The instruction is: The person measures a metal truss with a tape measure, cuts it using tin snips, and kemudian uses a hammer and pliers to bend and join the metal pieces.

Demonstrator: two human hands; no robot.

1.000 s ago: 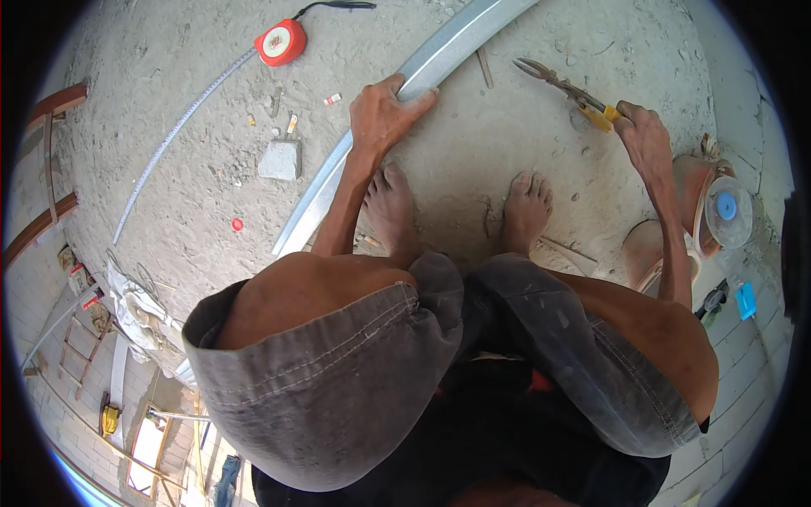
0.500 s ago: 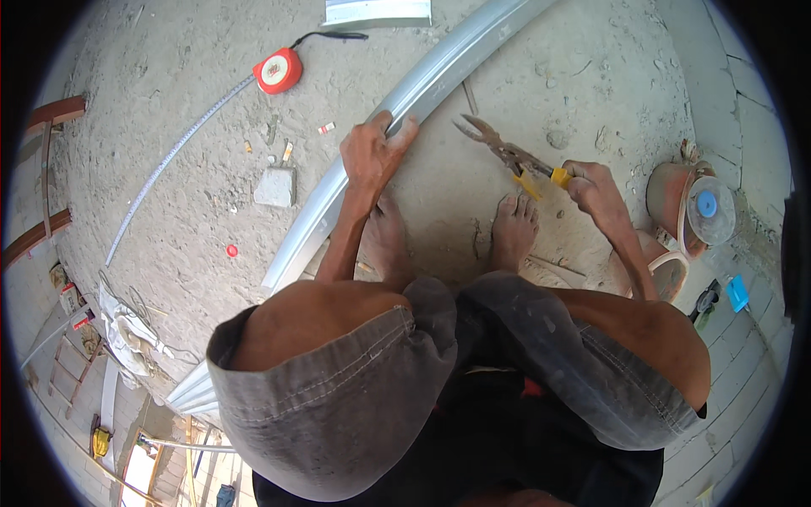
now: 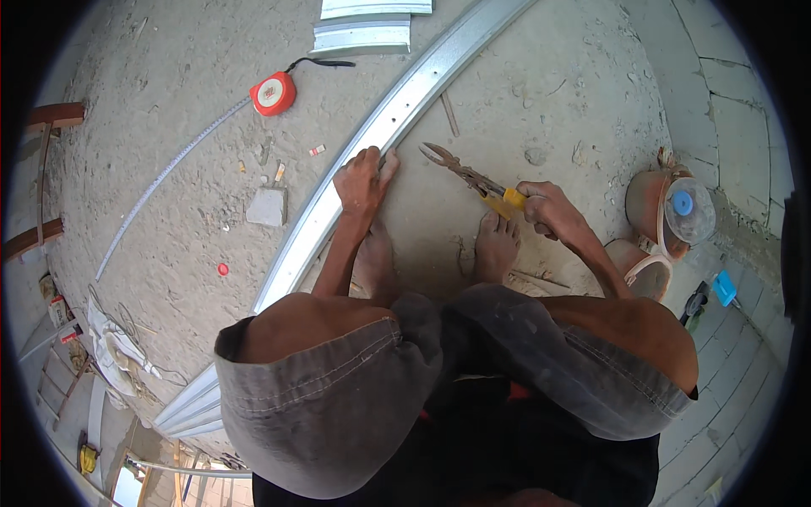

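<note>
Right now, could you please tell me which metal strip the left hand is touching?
The long strip running diagonally; the left hand is on it, while the two short strips near the picture's top lie untouched.

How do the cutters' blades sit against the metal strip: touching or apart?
Apart: the head view shows bare floor between the cutters' tips and the metal strip.

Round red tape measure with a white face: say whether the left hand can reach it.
Likely yes: the left hand must leave the long silver metal channel, but nothing tall blocks the tape measure.
</note>
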